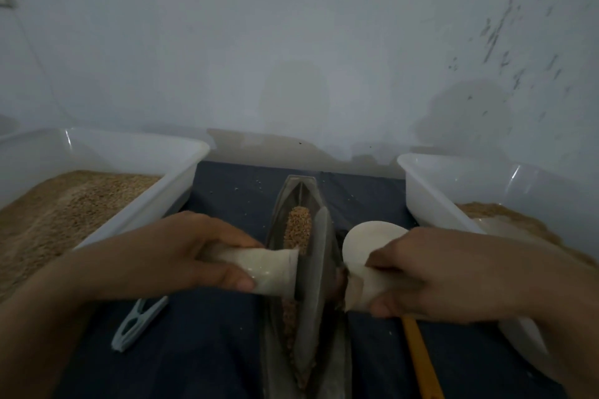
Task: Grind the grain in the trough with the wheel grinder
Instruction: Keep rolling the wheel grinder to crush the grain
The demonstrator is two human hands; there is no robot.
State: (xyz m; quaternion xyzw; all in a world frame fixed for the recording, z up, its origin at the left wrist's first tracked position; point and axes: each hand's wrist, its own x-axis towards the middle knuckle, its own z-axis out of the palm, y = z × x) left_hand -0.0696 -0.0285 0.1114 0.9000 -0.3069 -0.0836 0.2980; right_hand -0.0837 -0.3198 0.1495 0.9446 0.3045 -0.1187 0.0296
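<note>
At nine o'clock a white tub (136, 204) holds a deep bed of brown grain (64, 210), its near corner just beside the left hand (168, 256). Below that hand, at about seven o'clock, a pale blue-green plastic clip (137, 324) lies flat on the dark cloth (207, 350) that covers the table. The left hand's grip is clamped on the left handle (269, 270), fingers curled over the top and thumb underneath the pale flared wood. At the centre the long dark trough (282, 204) runs from twelve to six o'clock, pointed at its far end, with a line of grain in the trough (298, 227) showing both beyond and nearer than the wheel. The wheel grinder (316, 285) stands on edge in the trough, its thin grey disc between the two handles. At three o'clock the right hand (437, 272) has its grip clamped on the right handle (359, 288), with a pale round disc (369, 240) showing just above the knuckles. A yellow stick (421, 359) lies on the cloth at five o'clock, below that hand. A second white tub (431, 191) at the far right holds a smaller heap of brown meal (505, 214).
</note>
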